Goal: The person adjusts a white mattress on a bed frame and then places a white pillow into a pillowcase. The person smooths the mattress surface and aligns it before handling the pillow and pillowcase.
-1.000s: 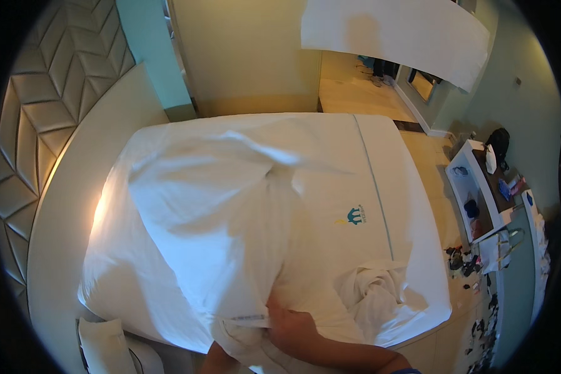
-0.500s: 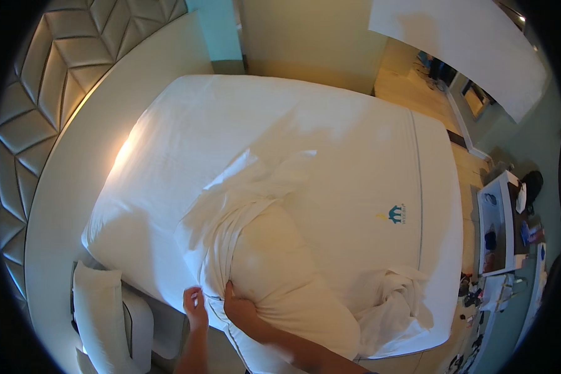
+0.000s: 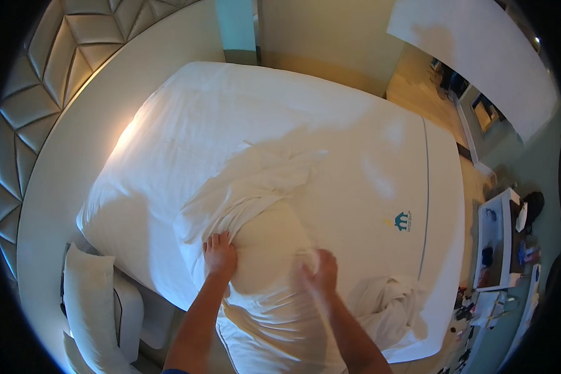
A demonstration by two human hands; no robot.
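Note:
A plump white pillow (image 3: 274, 249) lies on the near side of the bed, partly inside a loose white pillowcase (image 3: 243, 193) that spreads beyond it in folds. My left hand (image 3: 220, 255) is on the pillow's left edge, its fingers curled over the gathered cloth. On the right side of the pillow, my right hand (image 3: 320, 274) is closed on a bit of raised cloth, blurred by motion. The pillow's near end hangs over the bed's edge between my forearms, creased.
A white-sheeted bed (image 3: 330, 181) fills the middle. Crumpled white cloth (image 3: 393, 308) lies at its near right corner. Another white pillow (image 3: 90, 305) rests on a chair at the lower left. A padded headboard (image 3: 81, 62) stands left; a white shelf unit (image 3: 495, 237) stands right.
My hands have moved apart: the left onto the pillow's left edge, higher up, the right across to its right side. The pillow's near part now hangs straighter toward me.

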